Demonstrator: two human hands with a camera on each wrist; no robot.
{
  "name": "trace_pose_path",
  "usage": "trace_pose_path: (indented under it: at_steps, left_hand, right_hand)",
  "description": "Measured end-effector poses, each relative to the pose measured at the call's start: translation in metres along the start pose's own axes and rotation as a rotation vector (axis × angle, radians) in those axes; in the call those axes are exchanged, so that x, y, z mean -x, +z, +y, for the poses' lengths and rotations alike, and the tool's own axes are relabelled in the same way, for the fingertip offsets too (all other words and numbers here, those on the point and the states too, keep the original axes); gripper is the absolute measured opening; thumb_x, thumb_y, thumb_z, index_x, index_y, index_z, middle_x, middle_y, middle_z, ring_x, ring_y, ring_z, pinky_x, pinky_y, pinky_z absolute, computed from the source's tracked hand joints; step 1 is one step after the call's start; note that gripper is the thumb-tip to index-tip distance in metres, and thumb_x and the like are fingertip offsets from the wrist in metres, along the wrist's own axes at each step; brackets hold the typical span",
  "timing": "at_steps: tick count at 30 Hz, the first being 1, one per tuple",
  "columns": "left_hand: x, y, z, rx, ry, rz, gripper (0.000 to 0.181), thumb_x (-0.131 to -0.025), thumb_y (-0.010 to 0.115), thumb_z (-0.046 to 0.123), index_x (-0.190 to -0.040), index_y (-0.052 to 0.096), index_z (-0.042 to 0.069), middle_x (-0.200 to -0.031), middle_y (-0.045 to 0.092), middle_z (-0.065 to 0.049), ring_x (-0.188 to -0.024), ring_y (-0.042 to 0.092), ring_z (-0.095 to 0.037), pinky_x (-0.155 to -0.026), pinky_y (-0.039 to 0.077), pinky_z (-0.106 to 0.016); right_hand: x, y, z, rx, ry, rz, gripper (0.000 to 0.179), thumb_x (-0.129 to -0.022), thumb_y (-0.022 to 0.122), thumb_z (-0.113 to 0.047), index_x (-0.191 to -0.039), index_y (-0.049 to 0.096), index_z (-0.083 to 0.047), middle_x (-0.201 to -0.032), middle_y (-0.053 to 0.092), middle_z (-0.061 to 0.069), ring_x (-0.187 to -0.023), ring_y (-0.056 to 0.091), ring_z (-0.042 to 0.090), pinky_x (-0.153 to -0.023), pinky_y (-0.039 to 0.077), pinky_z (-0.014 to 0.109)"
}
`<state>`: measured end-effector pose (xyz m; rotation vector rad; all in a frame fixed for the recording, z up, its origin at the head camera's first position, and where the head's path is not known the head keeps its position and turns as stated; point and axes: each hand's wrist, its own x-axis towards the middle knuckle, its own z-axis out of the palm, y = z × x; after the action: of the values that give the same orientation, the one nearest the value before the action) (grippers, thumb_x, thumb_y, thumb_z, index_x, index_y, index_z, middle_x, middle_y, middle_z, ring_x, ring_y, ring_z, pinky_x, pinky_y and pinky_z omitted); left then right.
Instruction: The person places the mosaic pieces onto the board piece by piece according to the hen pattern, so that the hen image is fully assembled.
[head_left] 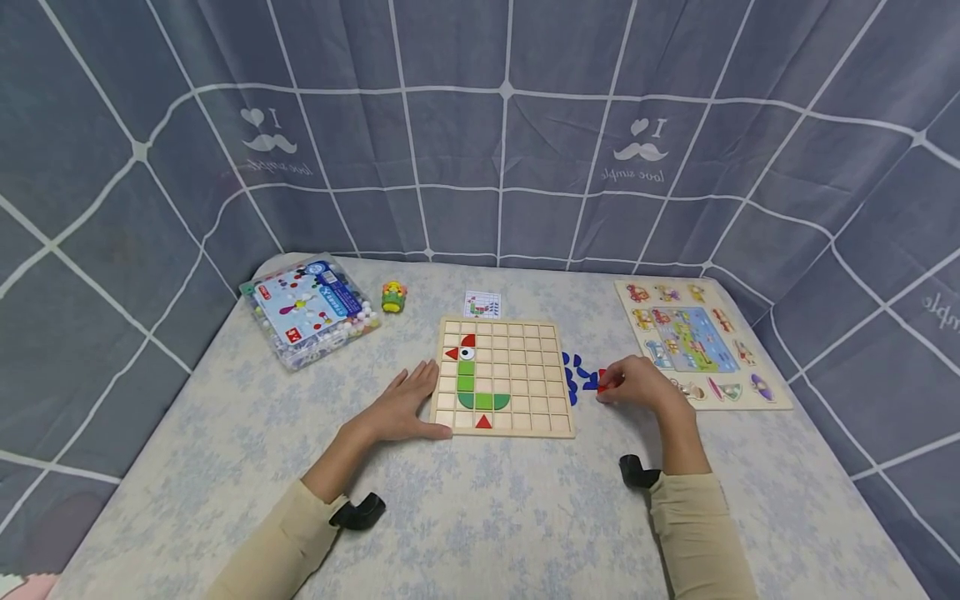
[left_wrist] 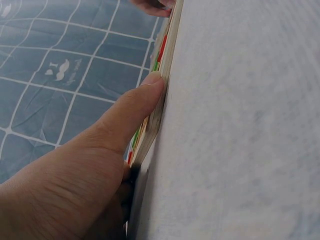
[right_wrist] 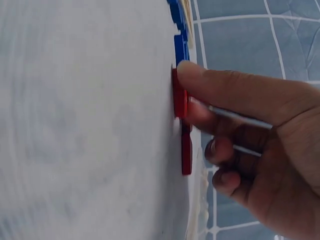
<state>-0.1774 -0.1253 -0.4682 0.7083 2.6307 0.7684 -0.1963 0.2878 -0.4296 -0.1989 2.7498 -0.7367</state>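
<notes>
A wooden grid board [head_left: 525, 375] lies in the middle of the table, with red, green and eye-marked pieces forming a bird-like figure at its left. My left hand [head_left: 408, 404] rests spread at the board's lower left corner, its thumb [left_wrist: 145, 92] along the front edge. Right of the board, my right hand [head_left: 637, 385] pinches a red piece [right_wrist: 180, 95] between thumb and forefinger, low at the tabletop. Another red piece [right_wrist: 186, 152] lies beside it, below the fingers. Several blue pieces [head_left: 572, 387] lie between this hand and the board.
A small picture card [head_left: 482, 304] lies behind the board. To the left are a clear box of beads [head_left: 307, 308] and a small yellow-green toy figure [head_left: 393, 297]. A wooden picture puzzle [head_left: 750, 396] lies to the right. A grey curtain [head_left: 465, 142] hangs behind the table.
</notes>
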Motion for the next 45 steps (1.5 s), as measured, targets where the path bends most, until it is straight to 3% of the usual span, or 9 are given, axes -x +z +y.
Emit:
trace_pose_path:
  at_steps: [6,9,13,16,24,28,33,45]
  left_hand:
    - [0.0,-0.001,0.002,0.0,-0.001,-0.003,0.116,-0.078,0.074,0.056,-0.156,0.009,0.001,-0.164,0.005,-0.016,-0.153,0.002,-0.032,-0.123,0.003,-0.054]
    - [0.0,-0.001,0.002,-0.001,-0.003,-0.002,0.116,-0.078,0.074,0.056,-0.156,0.009,0.001,-0.164,0.005,-0.016,-0.153,0.003,-0.032,-0.123,0.003,-0.054]
    - [0.0,-0.001,0.002,-0.003,-0.007,-0.001,0.116,-0.078,0.074,0.057,-0.156,0.009,0.002,-0.164,0.005,-0.016,-0.153,0.003,-0.032,-0.123,0.003,-0.054]
    - [0.0,-0.001,0.003,-0.003,-0.008,-0.002,0.116,-0.078,0.074,0.057,-0.156,0.009,0.002,-0.164,0.005,-0.016,-0.153,0.002,-0.032,-0.123,0.003,-0.054]
    - [-0.001,0.0,0.001,0.001,-0.012,-0.001,0.117,-0.077,0.074,0.058,-0.156,0.008,0.002,-0.165,0.005,-0.015,-0.153,0.002,-0.031,-0.123,0.003,-0.054]
    - [-0.002,0.0,0.0,-0.007,-0.013,-0.001,0.117,-0.077,0.074,0.059,-0.156,0.009,0.002,-0.165,0.005,-0.015,-0.153,0.002,-0.031,-0.123,0.003,-0.054]
    - [-0.002,0.0,0.0,-0.004,-0.011,-0.001,0.116,-0.077,0.074,0.058,-0.156,0.01,0.002,-0.164,0.006,-0.016,-0.153,0.003,-0.031,-0.123,0.003,-0.054]
    - [-0.002,0.0,-0.001,-0.007,-0.01,-0.005,0.117,-0.077,0.073,0.06,-0.156,0.008,0.002,-0.165,0.005,-0.015,-0.153,0.002,-0.031,-0.123,0.003,-0.054]
  right_hand:
    - [-0.001,0.006,0.001,0.079,0.026,0.058,0.028,-0.079,0.08,-0.035,-0.076,0.067,-0.011,-0.071,0.063,-0.001,-0.068,0.05,0.015,-0.061,0.04,0.027]
    - [0.0,0.004,0.001,0.059,-0.005,0.063,0.023,-0.081,0.079,-0.029,-0.082,0.07,-0.008,-0.077,0.067,0.003,-0.07,0.053,0.015,-0.062,0.043,0.027]
    - [0.0,0.0,0.001,-0.022,-0.033,0.005,0.014,-0.082,0.075,-0.009,-0.094,0.075,-0.005,-0.094,0.07,0.01,-0.076,0.054,0.017,-0.065,0.046,0.027]
    - [-0.001,0.0,0.001,-0.051,-0.019,-0.032,0.015,-0.081,0.072,-0.003,-0.095,0.076,-0.004,-0.094,0.067,0.011,-0.076,0.052,0.017,-0.064,0.044,0.026]
    - [0.0,0.003,0.001,-0.029,-0.043,-0.002,0.017,-0.079,0.081,-0.021,-0.083,0.073,-0.008,-0.073,0.064,0.0,-0.068,0.051,0.013,-0.061,0.042,0.026]
    - [-0.002,0.003,0.002,-0.033,-0.065,0.008,0.015,-0.078,0.081,-0.015,-0.087,0.073,-0.006,-0.078,0.066,0.003,-0.071,0.052,0.014,-0.063,0.044,0.026]
    - [-0.004,0.005,0.0,-0.052,-0.092,-0.036,0.02,-0.078,0.077,-0.004,-0.097,0.075,-0.002,-0.084,0.068,0.007,-0.072,0.053,0.014,-0.064,0.046,0.025]
    - [-0.005,0.012,-0.003,-0.035,-0.091,-0.022,0.024,-0.073,0.085,-0.019,-0.088,0.071,-0.007,-0.07,0.059,-0.001,-0.065,0.05,0.012,-0.062,0.042,0.026]
